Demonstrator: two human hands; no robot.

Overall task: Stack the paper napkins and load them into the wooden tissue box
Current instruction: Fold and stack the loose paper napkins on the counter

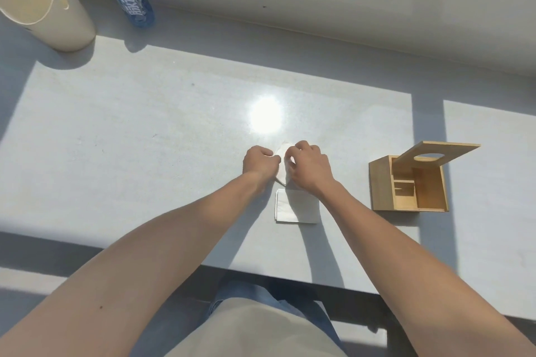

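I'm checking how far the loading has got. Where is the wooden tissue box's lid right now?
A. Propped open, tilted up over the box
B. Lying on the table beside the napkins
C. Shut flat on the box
A: the lid, with its round hole, tilts up over the open wooden tissue box.

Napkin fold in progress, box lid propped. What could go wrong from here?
1. Both the left hand and right hand pinch one thin white paper napkin; opposing pulls might tear or crumple it.
2. The folded white napkin stack lies under the right wrist; a drag could skew it.
3. The wooden tissue box has its holed lid tilted open; a bump may drop it shut.
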